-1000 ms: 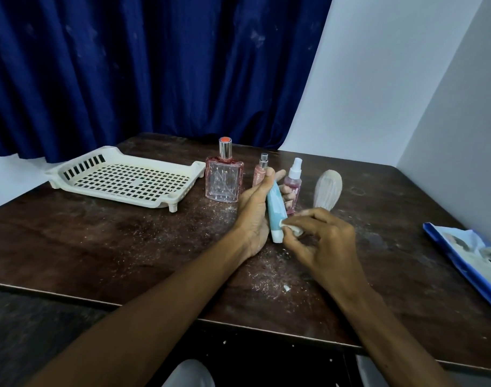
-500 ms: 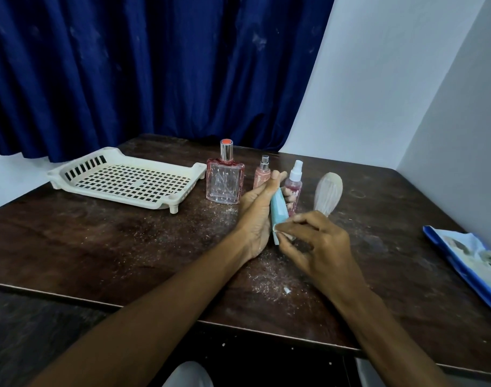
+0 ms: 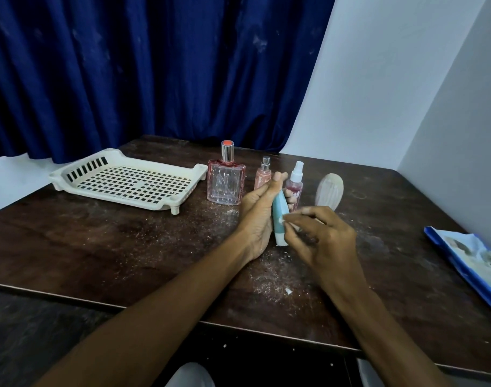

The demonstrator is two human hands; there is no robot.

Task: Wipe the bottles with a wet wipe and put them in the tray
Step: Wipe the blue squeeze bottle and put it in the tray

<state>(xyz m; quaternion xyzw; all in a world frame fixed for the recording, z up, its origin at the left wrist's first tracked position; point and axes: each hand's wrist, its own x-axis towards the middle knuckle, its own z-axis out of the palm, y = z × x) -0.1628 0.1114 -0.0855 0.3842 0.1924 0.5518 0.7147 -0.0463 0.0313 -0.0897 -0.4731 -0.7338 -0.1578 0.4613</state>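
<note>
My left hand [image 3: 256, 216] holds a teal tube-shaped bottle [image 3: 279, 219] with a white cap upright, just above the table's middle. My right hand [image 3: 321, 241] pinches a small white wet wipe [image 3: 282, 219] against the tube's side. Behind the hands stand a square pink glass perfume bottle [image 3: 225, 181], a slim peach spray bottle [image 3: 263, 174] and a small pink spray bottle with a white nozzle [image 3: 295, 185]. A whitish ribbed bottle [image 3: 330, 192] leans at their right. The cream slotted tray [image 3: 127, 178] sits at the back left with nothing in it.
The dark wooden table [image 3: 127, 247] is dusted with white specks around the hands. A blue wet-wipe pack [image 3: 473, 261] lies at the right edge. A blue curtain hangs behind the table, and a white wall runs close along the right side.
My right hand has slid the wipe up the teal tube, from near its cap to about mid-body. The left hand and the other bottles have stayed put.
</note>
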